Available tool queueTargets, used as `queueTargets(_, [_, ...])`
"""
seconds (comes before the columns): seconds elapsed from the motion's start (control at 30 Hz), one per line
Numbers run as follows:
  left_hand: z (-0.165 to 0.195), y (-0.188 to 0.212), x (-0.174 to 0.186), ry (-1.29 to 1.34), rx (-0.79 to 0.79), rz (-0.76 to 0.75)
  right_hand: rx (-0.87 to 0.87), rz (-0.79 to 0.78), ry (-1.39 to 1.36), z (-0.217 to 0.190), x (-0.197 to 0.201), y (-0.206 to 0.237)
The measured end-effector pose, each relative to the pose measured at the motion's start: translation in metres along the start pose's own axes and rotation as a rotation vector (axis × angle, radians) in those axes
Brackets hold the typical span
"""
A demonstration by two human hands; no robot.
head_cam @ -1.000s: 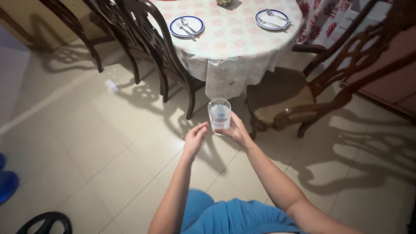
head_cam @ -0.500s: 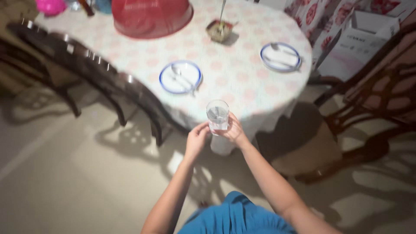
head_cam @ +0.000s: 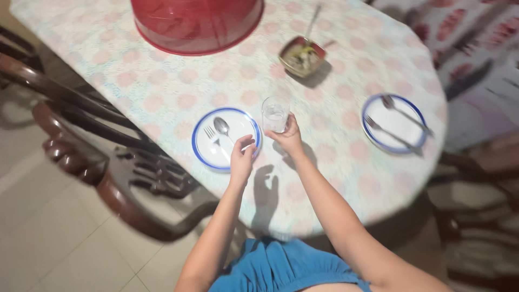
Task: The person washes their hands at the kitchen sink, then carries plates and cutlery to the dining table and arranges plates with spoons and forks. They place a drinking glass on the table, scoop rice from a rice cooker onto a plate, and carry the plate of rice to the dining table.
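Glass [head_cam: 275, 114] of water is standing upright on the round table [head_cam: 335, 178], and your right hand [head_cam: 288, 139] is gripping it from the near side, fingers wrapped around its lower part. The glass is just beside the right rim of the near plate [head_cam: 201, 157], white with a blue rim, close to touching it. Your left hand [head_cam: 241, 159] is resting over that plate's right edge with the fingers curled down; I cannot tell if it is pinching the rim or only touching it. A spoon [head_cam: 223, 127] and a fork [head_cam: 212, 135] are lying on this plate, left of your left hand.

Beyond the glass, a small dish with a spoon [head_cam: 303, 55] is sitting, and a red dome cover [head_cam: 197, 21] is standing at the far left. A second plate [head_cam: 393, 124] with cutlery is lying well apart to the right, near the table edge. Between the glass and this second plate the tablecloth is open. A dark wooden chair [head_cam: 108, 162] is pressing close to the table edge on your left.
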State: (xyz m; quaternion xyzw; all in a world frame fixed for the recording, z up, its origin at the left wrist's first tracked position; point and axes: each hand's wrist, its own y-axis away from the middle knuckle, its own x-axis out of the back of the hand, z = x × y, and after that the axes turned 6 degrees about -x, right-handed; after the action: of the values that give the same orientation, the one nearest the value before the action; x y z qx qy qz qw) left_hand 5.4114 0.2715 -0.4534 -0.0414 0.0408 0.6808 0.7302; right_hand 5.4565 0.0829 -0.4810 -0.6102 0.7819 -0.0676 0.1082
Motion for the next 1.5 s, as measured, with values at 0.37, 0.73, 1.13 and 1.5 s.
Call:
queueTargets(0.37, [-0.021,-0.027,0.069,0.020,0.147,0.292,0.015,0.171,0.094,0.067,-0.075,-0.123])
queueTargets(0.73, [-0.032,0.036,0.082,-0.009,0.098,0.204,-0.138,0.168,0.201,0.078,-0.068,-0.107])
queueTargets(1.13, [0.128,0.387,0.190,0.148,-0.190,0.379,0.090,-0.877,-0.523,-0.179,-0.218,0.273])
queueTargets(1.5, [0.145,0.878,0.189,0.543,-0.832,1.731,-1.676,-2.116,-0.608,-0.268,-0.345,0.718])
